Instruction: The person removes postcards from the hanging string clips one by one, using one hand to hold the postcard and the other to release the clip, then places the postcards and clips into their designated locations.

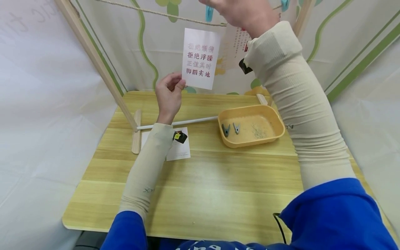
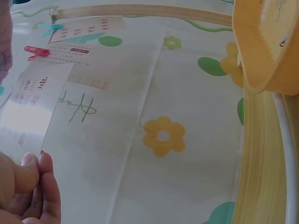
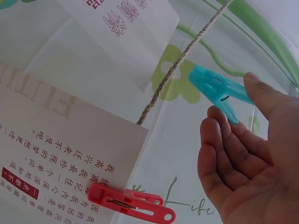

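My left hand (image 1: 168,97) pinches a white card (image 1: 200,78) with red Chinese lettering by its lower left corner, between thumb and fingers. The card is held upright, its top just below a twisted rope (image 1: 150,12). My right hand (image 3: 252,158) is raised at the rope and holds a light blue clothespin (image 3: 215,88) between thumb and fingers. In the right wrist view, the clothespin's tip is close beside the rope. Near it, a red clothespin (image 3: 126,203) grips another printed card (image 3: 60,144) hanging there. The left wrist view shows a further card (image 2: 88,29) under a blue clip (image 2: 50,28).
A yellow plastic basket (image 1: 251,143) with two grey clothespins (image 1: 225,130) stands at the right back of the wooden table (image 1: 218,187). Wooden posts (image 1: 100,62) carry the rope, with a white rod (image 1: 193,121) low between them. More cards (image 1: 179,151) lie under my left forearm.
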The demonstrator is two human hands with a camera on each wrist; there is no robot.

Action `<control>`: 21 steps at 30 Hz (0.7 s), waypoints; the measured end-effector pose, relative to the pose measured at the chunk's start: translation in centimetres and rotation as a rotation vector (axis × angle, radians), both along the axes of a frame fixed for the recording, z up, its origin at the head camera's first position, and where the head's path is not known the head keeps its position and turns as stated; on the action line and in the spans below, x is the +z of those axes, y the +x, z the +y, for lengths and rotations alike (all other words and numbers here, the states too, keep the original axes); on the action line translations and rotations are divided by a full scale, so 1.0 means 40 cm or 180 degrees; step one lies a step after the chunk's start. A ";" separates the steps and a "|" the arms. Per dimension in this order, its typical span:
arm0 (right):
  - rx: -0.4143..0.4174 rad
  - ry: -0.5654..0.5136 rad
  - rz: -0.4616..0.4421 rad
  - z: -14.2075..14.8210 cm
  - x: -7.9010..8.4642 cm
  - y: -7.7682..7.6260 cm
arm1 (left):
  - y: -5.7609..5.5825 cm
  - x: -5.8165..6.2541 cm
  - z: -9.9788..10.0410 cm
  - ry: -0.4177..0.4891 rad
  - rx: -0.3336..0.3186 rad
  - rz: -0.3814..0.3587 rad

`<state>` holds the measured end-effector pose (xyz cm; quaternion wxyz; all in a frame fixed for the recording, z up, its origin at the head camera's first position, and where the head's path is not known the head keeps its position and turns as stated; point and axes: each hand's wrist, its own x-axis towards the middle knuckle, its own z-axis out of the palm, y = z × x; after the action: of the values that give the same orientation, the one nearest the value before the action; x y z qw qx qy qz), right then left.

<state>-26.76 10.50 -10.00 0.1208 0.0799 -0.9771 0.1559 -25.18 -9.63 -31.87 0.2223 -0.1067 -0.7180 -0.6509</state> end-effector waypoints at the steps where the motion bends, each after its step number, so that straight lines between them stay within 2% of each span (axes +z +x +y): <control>1: 0.0031 0.0010 0.0069 -0.001 -0.001 -0.001 | 0.002 0.001 -0.001 0.0012 -0.0007 0.0006; 6: 0.0157 -0.0018 0.0343 -0.014 -0.002 0.003 | 0.008 0.003 -0.005 0.0036 -0.0013 -0.0015; 13: 0.0245 -0.0324 0.0264 -0.020 -0.008 -0.001 | 0.012 0.006 -0.007 0.0085 0.0006 -0.0115; 21: 0.0203 -0.0416 0.0195 -0.013 -0.019 -0.004 | 0.021 0.001 -0.010 0.0043 -0.0034 0.0051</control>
<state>-26.94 9.99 -10.75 0.1506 0.1076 -0.9576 0.2207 -24.36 -10.03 -31.84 0.2252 -0.1142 -0.7113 -0.6560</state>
